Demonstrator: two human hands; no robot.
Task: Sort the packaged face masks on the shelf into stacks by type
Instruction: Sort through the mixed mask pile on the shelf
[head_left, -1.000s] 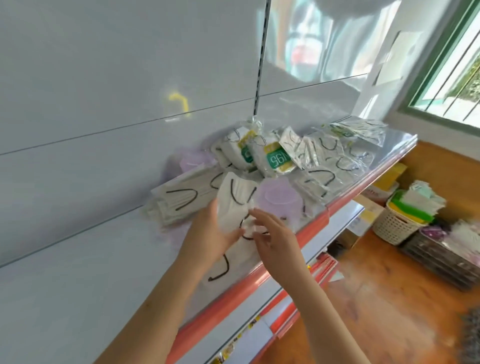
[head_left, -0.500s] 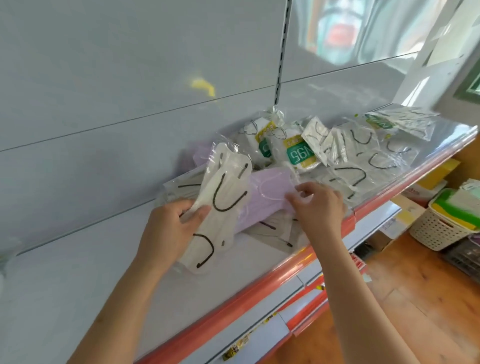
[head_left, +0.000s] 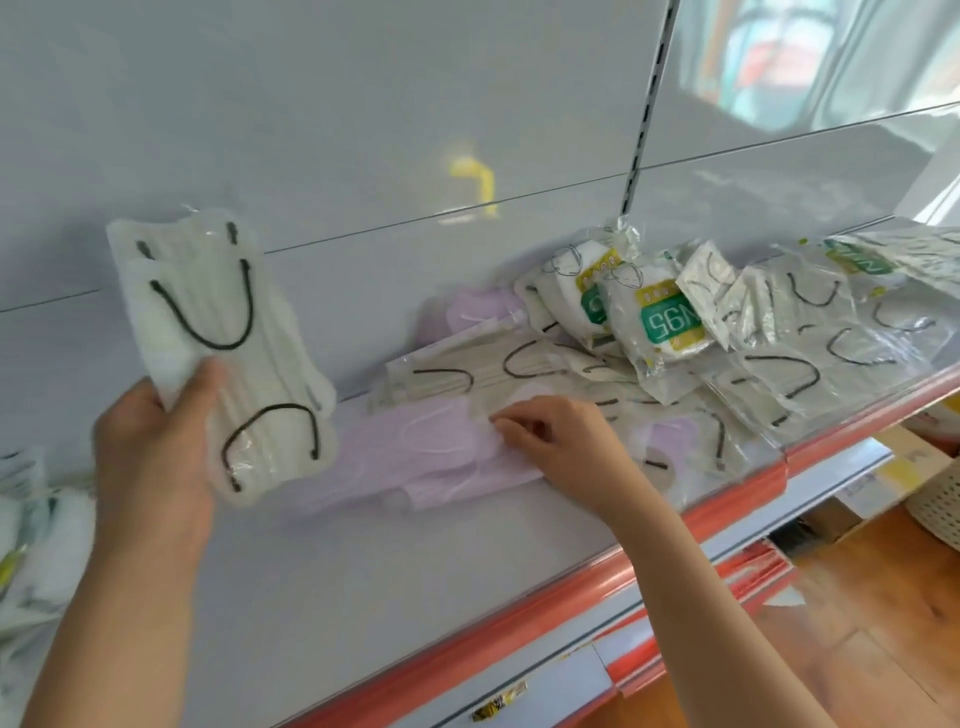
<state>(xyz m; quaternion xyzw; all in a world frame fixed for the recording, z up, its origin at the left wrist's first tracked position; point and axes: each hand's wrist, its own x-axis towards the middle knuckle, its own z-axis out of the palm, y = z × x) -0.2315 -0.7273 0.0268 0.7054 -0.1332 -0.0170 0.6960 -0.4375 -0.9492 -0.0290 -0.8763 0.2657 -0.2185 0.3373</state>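
My left hand (head_left: 153, 447) holds a clear pack of white masks with black ear loops (head_left: 223, 338) upright above the shelf (head_left: 363, 561), thumb across its front. My right hand (head_left: 566, 441) pinches the edge of a lilac mask pack (head_left: 415, 452) lying flat on the shelf. Behind it a mixed heap holds white packs with black loops (head_left: 810, 353), green and yellow N95 packs (head_left: 660, 322) and another lilac pack (head_left: 472, 312). Blurred packs (head_left: 36, 530) lie at the shelf's far left.
The shelf has a grey back panel (head_left: 311, 130) and a red front rail (head_left: 571, 587). Below at the right are a white woven basket (head_left: 940, 499), a cardboard box (head_left: 857, 499) and a wooden floor (head_left: 883, 639).
My left hand has carried the white pack up and to the left, away from the heap. My right hand has kept its hold on the lilac pack. The camera has turned left.
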